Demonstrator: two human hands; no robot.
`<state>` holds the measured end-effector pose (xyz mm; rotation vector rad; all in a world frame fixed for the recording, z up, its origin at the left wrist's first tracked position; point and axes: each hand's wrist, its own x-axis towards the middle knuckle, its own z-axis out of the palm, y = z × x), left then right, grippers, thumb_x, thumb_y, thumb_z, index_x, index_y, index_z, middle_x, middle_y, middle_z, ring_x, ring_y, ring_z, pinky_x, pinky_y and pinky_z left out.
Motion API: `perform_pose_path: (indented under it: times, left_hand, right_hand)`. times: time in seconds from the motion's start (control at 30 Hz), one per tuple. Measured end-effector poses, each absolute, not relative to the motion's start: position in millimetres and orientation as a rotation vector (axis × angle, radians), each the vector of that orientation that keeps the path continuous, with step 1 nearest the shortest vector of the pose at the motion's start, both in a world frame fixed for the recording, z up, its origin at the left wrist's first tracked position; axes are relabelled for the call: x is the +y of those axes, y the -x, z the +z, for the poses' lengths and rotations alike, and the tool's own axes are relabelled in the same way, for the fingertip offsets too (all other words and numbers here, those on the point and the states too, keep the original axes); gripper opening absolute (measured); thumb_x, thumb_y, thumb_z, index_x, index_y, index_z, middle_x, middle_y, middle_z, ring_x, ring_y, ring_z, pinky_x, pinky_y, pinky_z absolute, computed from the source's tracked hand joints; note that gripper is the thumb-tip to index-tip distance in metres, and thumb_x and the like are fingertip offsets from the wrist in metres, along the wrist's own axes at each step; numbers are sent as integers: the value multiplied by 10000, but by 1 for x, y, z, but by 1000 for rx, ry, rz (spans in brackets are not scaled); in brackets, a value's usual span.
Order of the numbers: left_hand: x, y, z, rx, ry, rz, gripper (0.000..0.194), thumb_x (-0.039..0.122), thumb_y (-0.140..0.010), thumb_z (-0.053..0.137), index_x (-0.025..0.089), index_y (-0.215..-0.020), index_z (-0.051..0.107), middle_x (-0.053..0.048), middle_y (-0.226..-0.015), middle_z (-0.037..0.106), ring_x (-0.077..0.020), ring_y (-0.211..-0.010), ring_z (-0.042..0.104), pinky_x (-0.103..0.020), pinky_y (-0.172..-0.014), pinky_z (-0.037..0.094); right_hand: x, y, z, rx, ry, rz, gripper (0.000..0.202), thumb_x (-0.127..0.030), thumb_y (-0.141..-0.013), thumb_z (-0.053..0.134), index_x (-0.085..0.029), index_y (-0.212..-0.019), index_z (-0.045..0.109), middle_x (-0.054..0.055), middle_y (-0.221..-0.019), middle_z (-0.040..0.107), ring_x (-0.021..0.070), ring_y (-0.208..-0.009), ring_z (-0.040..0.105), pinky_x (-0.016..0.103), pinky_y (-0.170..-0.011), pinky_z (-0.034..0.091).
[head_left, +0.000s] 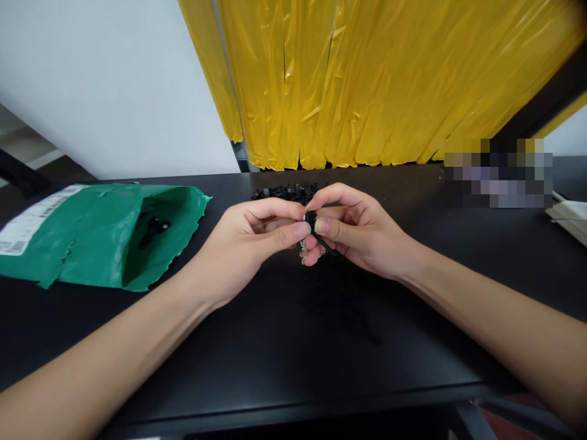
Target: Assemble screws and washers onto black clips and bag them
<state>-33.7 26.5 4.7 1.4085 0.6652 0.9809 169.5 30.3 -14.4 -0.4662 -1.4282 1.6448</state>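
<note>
Thumb and fingers of my left hand [261,232] pinch a small black piece [310,221] from the left. My right hand [353,232] grips the same piece from the right, so the two thumbs nearly meet over it. A black strand and a thin silver chain [323,250] hang by the fingers below it; what they join to is hidden. Just behind the hands lies a pile of small black parts [288,193] on the black table [275,342].
On the left of the table lies a torn green plastic bag [92,238], its mouth open to the right with something black inside. Yellow plastic strips [321,79] hang behind the table. A blurred-out patch [499,174] and a pale object [571,215] are at the right.
</note>
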Motion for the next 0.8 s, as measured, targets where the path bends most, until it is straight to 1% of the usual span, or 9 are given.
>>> perform_pose_path:
  times: [0.03,0.1,0.2,0.33,0.47,0.53,0.67,0.73,0.8]
  left_hand:
    - [27,34,5,657,-1385,970,36,234,-911,794,217,-942,788,-15,-794,750,-170,-718,733,-326,-727,622]
    - [28,33,6,660,-1381,963,91,276,-963,733,216,-994,794,-30,-830,755,-175,-740,737,-333,-734,624]
    - [27,31,7,732,-1515,1051,208,352,-1007,674,204,-921,793,-36,-821,748,-169,-755,732,-308,-719,615]
    - [25,28,6,759,-1645,1181,177,277,-979,718,203,-827,769,-9,-799,732,-130,-694,701,-271,-679,610]
    - [23,28,4,716,-1590,1142,177,269,-966,730,204,-804,754,-17,-848,737,-151,-698,712,-303,-651,631]
    - [22,28,5,694,-1518,1088,157,275,-963,735,206,-824,760,-23,-856,743,-162,-713,723,-309,-649,631]
    - [20,27,9,626,-1317,1003,113,232,-921,783,197,-816,756,-6,-761,722,-151,-675,713,-297,-674,632]
    - [20,27,11,593,-1234,978,46,187,-890,806,198,-870,766,-2,-771,724,-142,-687,710,-280,-703,630]
    - [19,27,13,584,-1201,954,42,188,-905,785,195,-946,775,-13,-803,728,-143,-713,711,-270,-724,625]
  right_hand:
    - [30,-170,-14,-1427,471,1638,150,-264,-958,754,-266,-1068,652,-49,-821,786,158,-768,803,273,-707,622]
    - [31,-172,-12,-1430,473,1622,145,-246,-963,744,-268,-1069,646,-52,-832,789,157,-769,804,274,-720,624]
    - [31,-172,-10,-1454,479,1578,132,-220,-974,724,-260,-1066,638,-51,-844,791,143,-758,802,242,-696,606]
    - [30,-171,-9,-1464,493,1576,140,-241,-970,727,-256,-1064,625,-54,-829,784,149,-737,798,273,-716,633]
    - [29,-171,-9,-1478,499,1587,140,-253,-968,728,-253,-1057,621,-51,-816,781,159,-736,801,284,-705,637]
    - [28,-172,-9,-1481,478,1589,130,-240,-973,717,-253,-1064,625,-54,-815,783,159,-743,804,283,-708,632]
    - [28,-172,-9,-1468,439,1582,133,-253,-969,728,-251,-1062,632,-68,-785,780,158,-727,806,289,-716,639]
    - [30,-172,-9,-1465,398,1579,136,-255,-971,732,-250,-1067,636,-68,-786,783,154,-721,807,283,-715,646]
    - [31,-171,-9,-1460,371,1577,139,-242,-976,728,-253,-1077,634,-63,-811,792,147,-732,806,274,-721,649]
